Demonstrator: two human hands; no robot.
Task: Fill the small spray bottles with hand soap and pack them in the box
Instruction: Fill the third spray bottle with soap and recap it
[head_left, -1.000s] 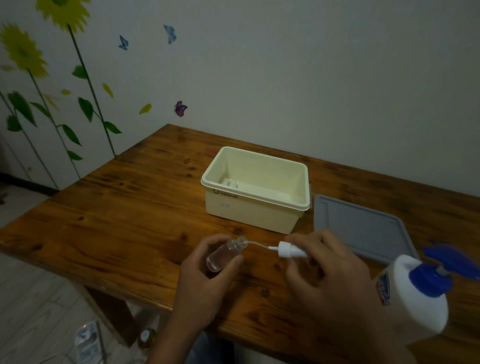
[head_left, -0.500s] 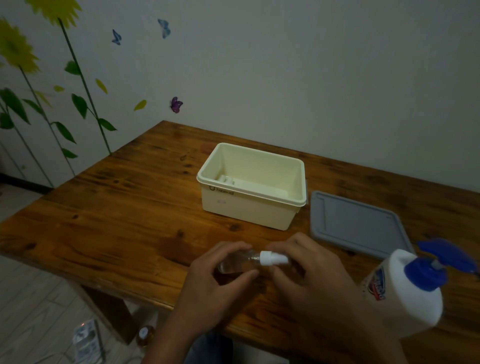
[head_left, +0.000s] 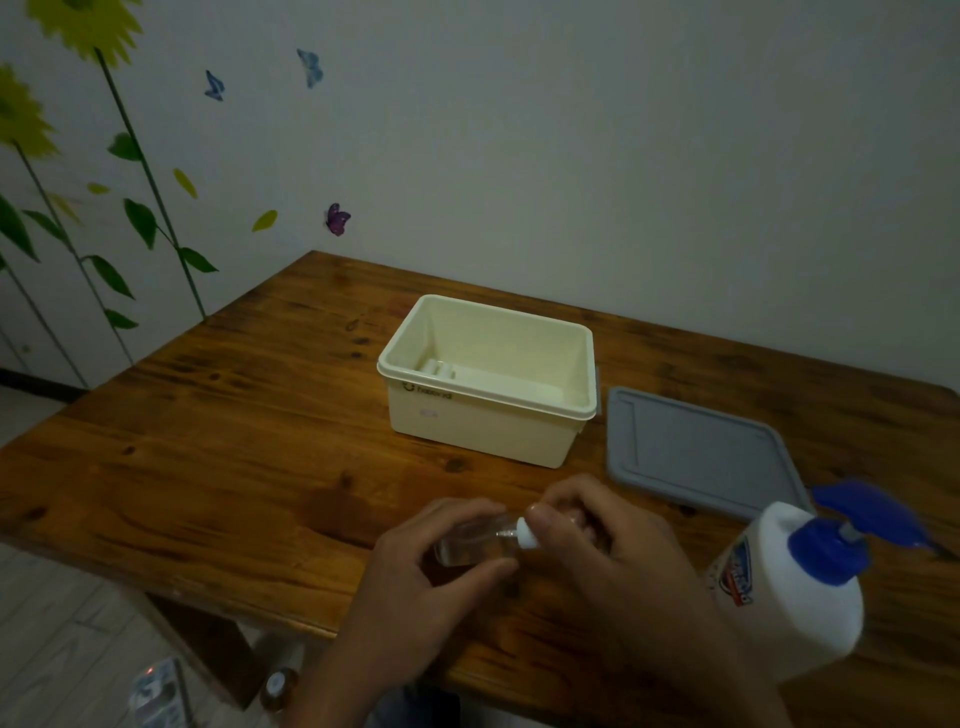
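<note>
Above the near edge of the table (head_left: 218, 467), my left hand (head_left: 431, 587) grips the small spray bottle (head_left: 475, 540) lying sideways, neck pointing right. My right hand (head_left: 602, 551) pinches its white spray cap (head_left: 525, 535), in line for screwing. Beyond sits the open box (head_left: 488, 379).

1. Box (head_left: 488, 379) stands on the desk (head_left: 234, 441), near its far edge.
2. Lid (head_left: 696, 452) lies flat on the desk, just right of the box.
3. Soap bottle (head_left: 789, 592) stands before the lid, at the right.
4. Small spray bottle (head_left: 470, 540) is held between left hand (head_left: 431, 587) and right hand (head_left: 608, 551), before the box.
</note>
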